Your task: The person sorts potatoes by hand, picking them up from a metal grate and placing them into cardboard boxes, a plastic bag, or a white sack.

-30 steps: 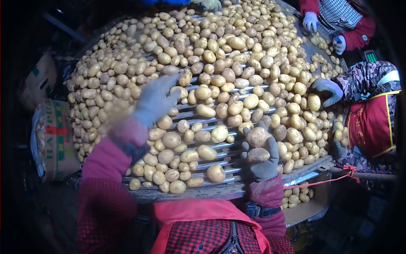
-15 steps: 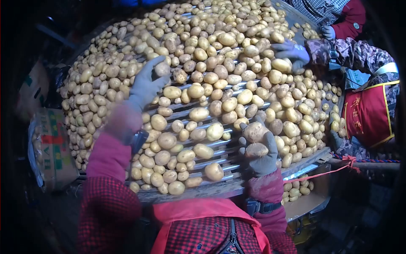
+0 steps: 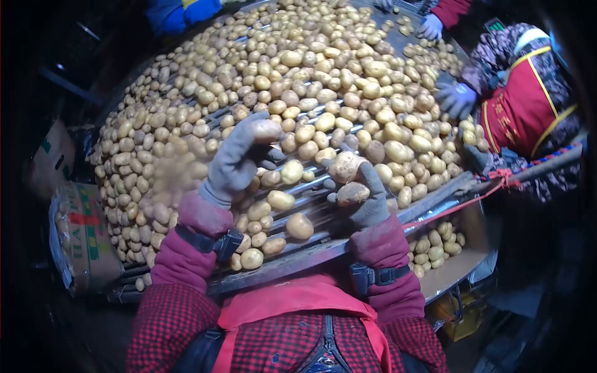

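Many potatoes [image 3: 186, 130] are heaped on a sorting table with metal bars [image 3: 311, 205]. My left hand [image 3: 239, 158], in a grey glove, is over the near middle of the heap, its fingers curled round a potato [image 3: 266, 130] at the fingertips. To the right, my right hand [image 3: 367, 196], also gloved, holds two potatoes: a larger one [image 3: 346, 167] above and a smaller one [image 3: 352, 194] below, against the palm and fingers. A single large potato [image 3: 300, 226] lies on the bars between my two hands, near the table's front edge.
A co-worker in a red apron [image 3: 525, 102] reaches a gloved hand [image 3: 456, 98] to the heap's right side. Another co-worker's hand [image 3: 430, 27] is at the far right. A printed carton [image 3: 90, 239] stands at left; a box of potatoes [image 3: 472, 264] sits below the right edge.
My left hand has moved nearer and its fingers have curled in. My right hand still holds two potatoes. The view has shifted, and the co-worker's hand has moved away from its earlier potatoes.
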Demonstrator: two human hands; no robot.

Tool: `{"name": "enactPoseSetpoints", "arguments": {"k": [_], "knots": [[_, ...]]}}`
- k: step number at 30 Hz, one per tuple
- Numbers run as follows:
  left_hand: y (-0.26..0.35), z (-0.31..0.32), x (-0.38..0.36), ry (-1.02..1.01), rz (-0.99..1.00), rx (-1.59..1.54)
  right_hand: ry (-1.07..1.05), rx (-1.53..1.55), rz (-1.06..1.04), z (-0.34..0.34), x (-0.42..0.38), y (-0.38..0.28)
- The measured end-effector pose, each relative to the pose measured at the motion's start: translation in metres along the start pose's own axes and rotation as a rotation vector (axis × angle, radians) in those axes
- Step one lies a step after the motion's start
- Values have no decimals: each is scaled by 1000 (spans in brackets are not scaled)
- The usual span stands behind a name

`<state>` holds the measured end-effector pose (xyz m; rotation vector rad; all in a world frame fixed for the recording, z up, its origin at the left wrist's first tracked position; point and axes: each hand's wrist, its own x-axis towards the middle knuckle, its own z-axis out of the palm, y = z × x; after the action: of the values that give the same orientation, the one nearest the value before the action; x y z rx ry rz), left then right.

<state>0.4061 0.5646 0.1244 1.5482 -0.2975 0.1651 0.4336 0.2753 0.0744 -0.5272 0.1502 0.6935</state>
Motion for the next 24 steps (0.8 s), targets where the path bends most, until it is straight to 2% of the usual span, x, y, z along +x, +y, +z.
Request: {"name": "enactPoseSetpoints", "arguments": {"k": [1,2,3,4,7,11,12,13,15,16,17,19,21,22,24], "knots": [[7,6,-2,-21,-21,139,-63,19,11,-1,-9,-3],[16,18,-2,80,-340,-519,-47,-1,-10,-2,-20,-3],[15,30,-2,102,-351,-470,-30,-22,-30,-2,-31,-4],[16,39,-3,53,-324,-443,-178,22,-43,0,-46,-11],[21,71,-2,-12,-334,-434,-156,-6,-104,-20,-75,-12],[4,107,1,-103,-387,-538,4,47,-224,-30,-125,-6],[5,116,3,-145,-399,-545,43,9,-222,-40,-140,-6],[7,129,2,-108,-449,-586,77,-225,-267,-48,-159,-5],[8,152,5,-128,-545,-244,173,-45,-238,-67,-193,5],[-8,156,2,-218,-460,-174,70,31,-251,-82,-208,8],[-22,157,-1,-293,-364,-104,106,25,-275,-89,-225,15],[-33,167,-3,-368,-408,41,230,20,-270,-100,-258,26],[-22,181,3,-698,351,847,336,80,-327,-116,-283,43],[-29,192,-9,-480,-314,136,414,140,-371,-117,-294,46],[-35,209,-13,-456,-263,108,530,199,-504,-120,-311,47]]}}
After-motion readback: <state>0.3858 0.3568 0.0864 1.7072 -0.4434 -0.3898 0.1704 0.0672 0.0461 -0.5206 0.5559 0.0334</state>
